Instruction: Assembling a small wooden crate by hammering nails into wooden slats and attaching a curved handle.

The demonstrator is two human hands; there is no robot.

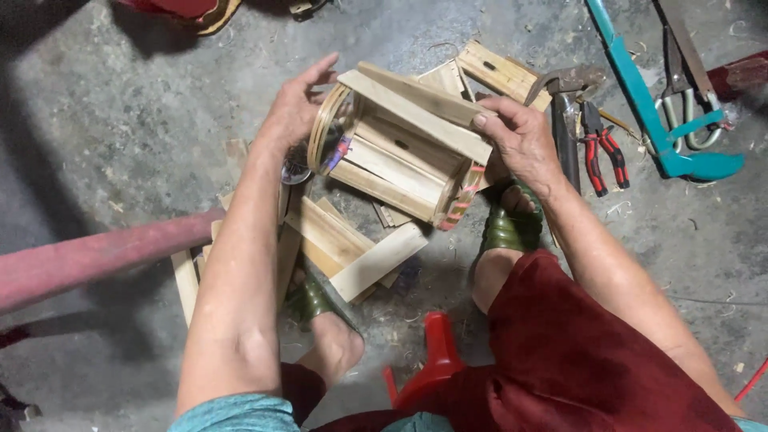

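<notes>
Between the two hands, held above the concrete floor [120,120], sits a small wooden slat frame [400,152] with bamboo hoops at its ends. Its long axis runs from upper left to lower right, slanting across the person's knees. The left hand [292,108] lies open against the left hoop, fingers spread (steadying rather than gripping), while the right hand [520,136] is clenched over the top slat's right end. Both hands touch it; loose slats [352,248] lie below.
</notes>
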